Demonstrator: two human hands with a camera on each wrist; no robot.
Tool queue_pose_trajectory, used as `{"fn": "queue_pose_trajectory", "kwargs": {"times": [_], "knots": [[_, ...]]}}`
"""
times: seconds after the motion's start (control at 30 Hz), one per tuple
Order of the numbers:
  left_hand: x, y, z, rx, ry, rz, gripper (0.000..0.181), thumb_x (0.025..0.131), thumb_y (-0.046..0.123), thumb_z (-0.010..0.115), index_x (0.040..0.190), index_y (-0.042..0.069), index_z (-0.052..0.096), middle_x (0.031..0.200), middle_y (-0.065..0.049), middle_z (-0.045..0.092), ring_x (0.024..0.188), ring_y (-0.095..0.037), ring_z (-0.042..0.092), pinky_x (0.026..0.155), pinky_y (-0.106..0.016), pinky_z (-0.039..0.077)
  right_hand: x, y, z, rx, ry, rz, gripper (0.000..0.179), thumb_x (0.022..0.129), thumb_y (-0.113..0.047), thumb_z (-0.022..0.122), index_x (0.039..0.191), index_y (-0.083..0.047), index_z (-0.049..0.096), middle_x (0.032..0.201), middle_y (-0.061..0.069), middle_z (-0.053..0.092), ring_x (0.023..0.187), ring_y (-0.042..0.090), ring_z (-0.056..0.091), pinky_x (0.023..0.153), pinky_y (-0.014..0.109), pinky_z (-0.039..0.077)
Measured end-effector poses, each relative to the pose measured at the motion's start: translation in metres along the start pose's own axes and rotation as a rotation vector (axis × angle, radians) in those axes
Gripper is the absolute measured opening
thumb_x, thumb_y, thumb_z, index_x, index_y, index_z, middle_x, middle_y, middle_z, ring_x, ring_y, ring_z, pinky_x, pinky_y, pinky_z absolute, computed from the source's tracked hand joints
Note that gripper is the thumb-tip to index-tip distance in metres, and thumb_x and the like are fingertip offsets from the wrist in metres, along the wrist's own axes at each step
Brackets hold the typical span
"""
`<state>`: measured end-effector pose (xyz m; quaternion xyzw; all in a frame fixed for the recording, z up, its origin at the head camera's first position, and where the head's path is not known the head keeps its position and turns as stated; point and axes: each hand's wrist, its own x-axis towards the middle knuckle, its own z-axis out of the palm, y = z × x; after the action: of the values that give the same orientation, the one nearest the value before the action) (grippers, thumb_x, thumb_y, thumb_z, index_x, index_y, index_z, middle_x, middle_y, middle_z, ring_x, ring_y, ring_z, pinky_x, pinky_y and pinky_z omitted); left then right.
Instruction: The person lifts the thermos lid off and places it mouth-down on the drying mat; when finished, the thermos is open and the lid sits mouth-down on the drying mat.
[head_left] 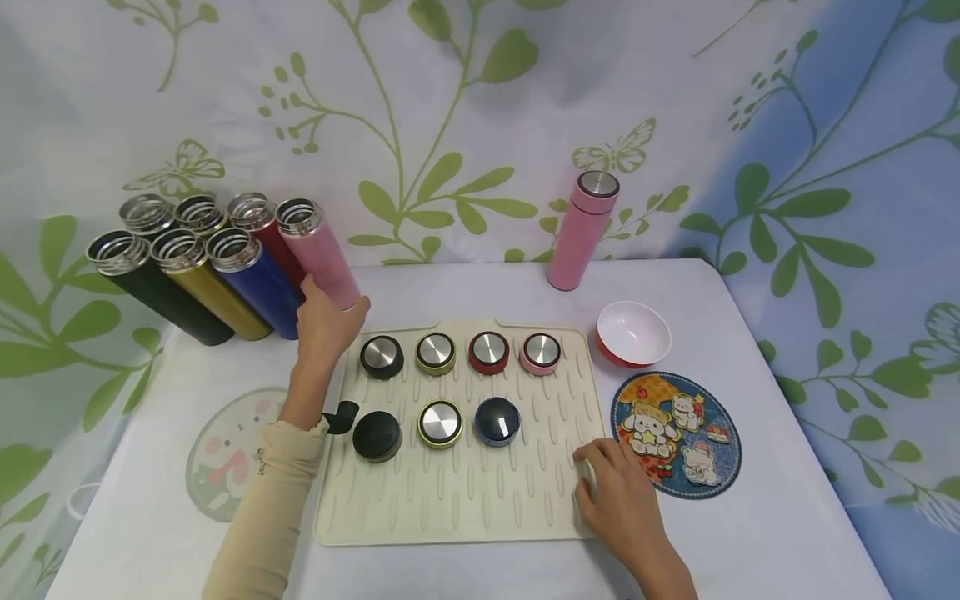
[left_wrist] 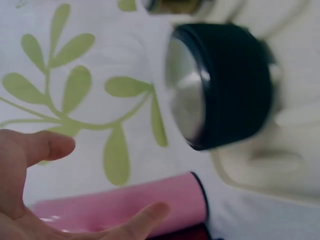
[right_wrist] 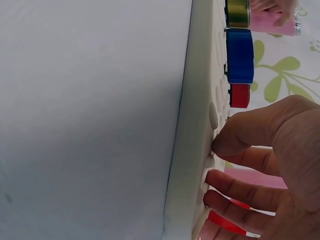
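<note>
My left hand (head_left: 327, 321) is at the lower part of an uncapped pink thermos bottle (head_left: 324, 258), with thumb and finger spread apart. In the left wrist view the pink bottle lies across the bottom, and the fingertips (left_wrist: 157, 210) overlap its side. Uncapped bottles in dark red (head_left: 288, 254), blue (head_left: 258, 287), gold (head_left: 217, 292) and black (head_left: 168, 300) crowd together just left of it. My right hand (head_left: 618, 500) rests at the right edge of the cream mat (head_left: 465, 508), fingers loosely bent and holding nothing.
Several bottle lids stand in two rows on the mat, among them a black lid (head_left: 377, 436) and a blue lid (head_left: 497, 420). A capped pink bottle (head_left: 581, 233) stands at the back right. Beside the mat are a red-and-white bowl (head_left: 634, 332) and round cartoon coasters (head_left: 716, 467).
</note>
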<state>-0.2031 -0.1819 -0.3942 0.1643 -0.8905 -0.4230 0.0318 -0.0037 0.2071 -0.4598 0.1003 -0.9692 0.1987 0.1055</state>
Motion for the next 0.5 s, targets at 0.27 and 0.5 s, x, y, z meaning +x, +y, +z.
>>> {"fn": "queue_pose_trajectory", "kwargs": {"times": [0.27,0.5], "knots": [[-0.003,0.044,0.017,-0.022,-0.188,0.181,0.088,0.093,0.035,0.066,0.155,-0.001,0.016,0.141,-0.031,0.048,0.125,-0.043,0.053,0.100,-0.054,0.044,0.001,-0.002,-0.002,-0.010,-0.012,0.020,0.026,0.070,0.000,0.076,0.094,-0.008,0.070,0.099,0.007,0.062,0.093,0.029,0.057,0.079,0.044,0.050],[0.005,0.089,0.058,-0.082,-0.398,0.302,0.089,0.094,0.035,0.067,0.158,0.005,0.013,0.146,-0.023,0.046,0.130,-0.036,0.051,0.102,-0.048,0.045,-0.002,-0.002,0.000,-0.014,-0.001,0.021,0.026,0.070,0.000,0.076,0.094,-0.008,0.071,0.099,0.006,0.062,0.092,0.029,0.057,0.079,0.044,0.050]]}}
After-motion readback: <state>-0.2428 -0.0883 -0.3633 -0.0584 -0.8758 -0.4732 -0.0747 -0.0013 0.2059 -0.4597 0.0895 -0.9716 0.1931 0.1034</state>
